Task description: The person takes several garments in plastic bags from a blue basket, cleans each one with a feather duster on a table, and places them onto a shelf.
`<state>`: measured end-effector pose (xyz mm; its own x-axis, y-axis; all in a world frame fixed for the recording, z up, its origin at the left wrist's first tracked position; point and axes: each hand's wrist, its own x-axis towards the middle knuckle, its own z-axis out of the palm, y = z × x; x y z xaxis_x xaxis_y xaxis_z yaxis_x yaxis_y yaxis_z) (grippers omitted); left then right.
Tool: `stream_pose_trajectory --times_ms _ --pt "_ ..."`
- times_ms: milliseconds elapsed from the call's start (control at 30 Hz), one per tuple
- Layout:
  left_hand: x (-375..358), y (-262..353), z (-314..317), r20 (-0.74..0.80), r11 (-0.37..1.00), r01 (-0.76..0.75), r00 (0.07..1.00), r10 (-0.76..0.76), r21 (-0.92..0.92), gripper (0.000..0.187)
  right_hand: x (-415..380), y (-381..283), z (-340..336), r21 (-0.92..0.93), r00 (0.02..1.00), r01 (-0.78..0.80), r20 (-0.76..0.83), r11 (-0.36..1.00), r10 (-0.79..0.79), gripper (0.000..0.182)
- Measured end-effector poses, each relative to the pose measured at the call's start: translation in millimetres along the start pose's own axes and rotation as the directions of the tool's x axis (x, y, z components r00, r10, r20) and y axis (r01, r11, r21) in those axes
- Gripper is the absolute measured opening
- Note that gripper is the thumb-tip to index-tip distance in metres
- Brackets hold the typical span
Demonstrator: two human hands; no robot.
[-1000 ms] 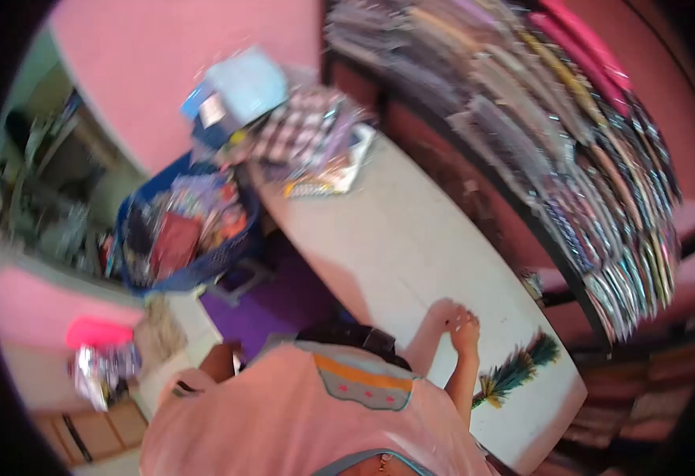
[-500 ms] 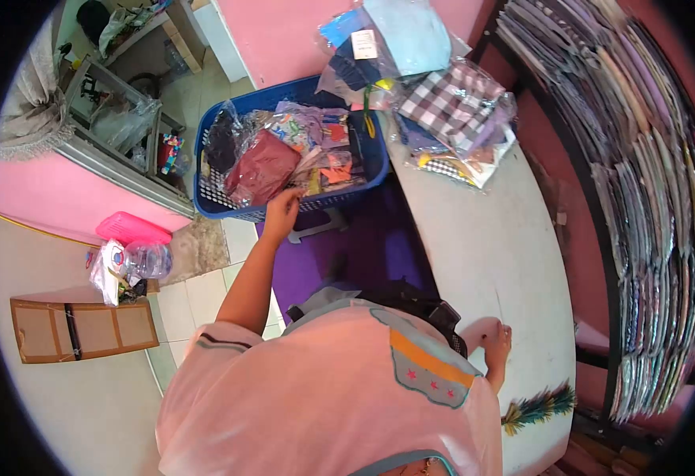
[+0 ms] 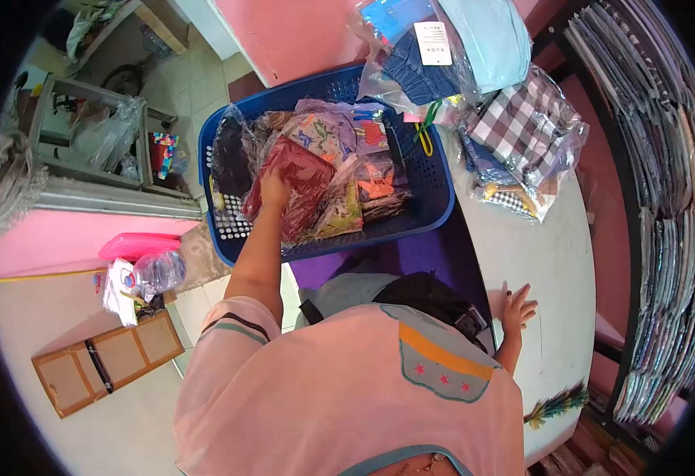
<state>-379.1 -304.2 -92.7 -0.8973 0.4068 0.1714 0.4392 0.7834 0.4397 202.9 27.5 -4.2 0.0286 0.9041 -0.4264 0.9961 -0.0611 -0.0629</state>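
My left hand (image 3: 274, 192) is inside the blue plastic basket (image 3: 449, 190), its fingers curled on a maroon garment in clear plastic (image 3: 309, 176). The fingertips are partly lost against the cloth. Around this packet lie other bagged garments: a dark one (image 3: 232, 155), a lilac printed one (image 3: 322, 133) and one with an orange figure (image 3: 377, 181). My right hand (image 3: 516, 309) is over the white table (image 3: 534, 262), fingers spread, holding nothing.
Bagged clothes pile on the table's far end: dark denim with a white tag (image 3: 432, 44), and a checked garment (image 3: 522, 115). A tinsel sprig (image 3: 558, 404) lies near me. Rows of packed garments fill the rack (image 3: 665, 222) at right. A pink basin (image 3: 137, 246) stands left.
My left hand has left the basket's near rim and reached inside onto the maroon garment. My right hand's fingers have spread apart. The view has shifted, and the basket appears closer.
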Motion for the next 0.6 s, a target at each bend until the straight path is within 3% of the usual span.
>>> stream_pose_trajectory --times_ms 33,133,200,333,433,533,600 --pt "6 6 3 -0.047 0.993 -0.115 0.992 0.117 0.041 0.035 -2 -4 4 -0.036 0.999 -0.044 -0.014 0.998 0.043 0.077" --pt "31 34 18 0.061 0.964 -0.259 0.963 0.262 -0.053 0.035 -3 -10 5 -0.054 0.997 -0.083 -0.009 0.995 0.082 0.082" --pt "37 76 22 0.205 0.959 -0.242 0.941 0.269 -0.147 0.034 -9 -16 2 -0.042 0.996 -0.091 -0.021 0.995 0.09 0.084" --pt "31 132 100 0.361 0.812 -0.472 0.731 0.579 -0.344 0.034 -6 -14 3 -0.033 0.993 -0.116 -0.026 0.993 0.115 0.086" --pt "21 160 129 0.492 0.758 -0.468 0.578 0.651 -0.454 0.032 -7 -17 2 -0.019 0.99 -0.139 -0.024 0.99 0.139 0.087" --pt "7 177 140 0.727 0.829 -0.426 0.428 0.537 -0.361 0.039 -7 -17 2 -0.01 0.989 -0.144 -0.027 0.989 0.144 0.088" --pt "-9 168 154 0.58 0.761 -0.574 0.522 0.625 -0.302 0.044 -7 -15 3 0.002 0.99 -0.141 -0.028 0.99 0.141 0.089"
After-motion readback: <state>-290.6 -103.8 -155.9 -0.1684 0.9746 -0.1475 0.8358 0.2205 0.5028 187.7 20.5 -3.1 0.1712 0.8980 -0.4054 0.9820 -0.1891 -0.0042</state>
